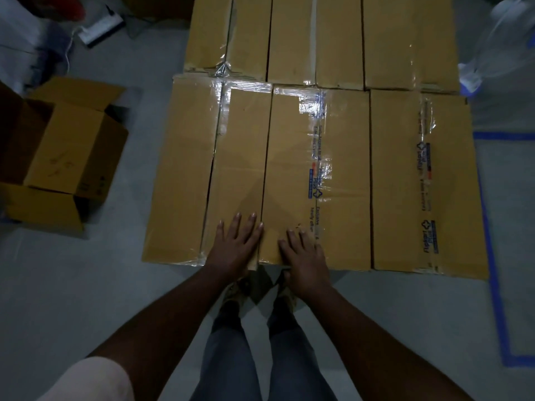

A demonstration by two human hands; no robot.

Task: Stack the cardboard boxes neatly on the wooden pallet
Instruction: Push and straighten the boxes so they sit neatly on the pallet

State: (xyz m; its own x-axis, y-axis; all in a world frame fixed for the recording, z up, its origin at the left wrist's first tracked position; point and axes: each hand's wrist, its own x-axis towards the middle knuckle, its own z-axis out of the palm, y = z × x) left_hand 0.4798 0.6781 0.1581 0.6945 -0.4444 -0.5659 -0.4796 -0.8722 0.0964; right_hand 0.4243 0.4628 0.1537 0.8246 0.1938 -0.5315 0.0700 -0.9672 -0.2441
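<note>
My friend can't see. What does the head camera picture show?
Two hands, left hand and right hand, press flat on the near edge of taped cardboard boxes packed side by side in rows. An open empty box sits on the grey floor to the left.

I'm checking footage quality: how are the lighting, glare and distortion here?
Head view: dim overall, dark toward the corners; glare on the clear tape across the boxes; wide-angle bending curves the blue floor tape; both hands, left and right, are fairly sharp, while the bags at top right look soft.
</note>
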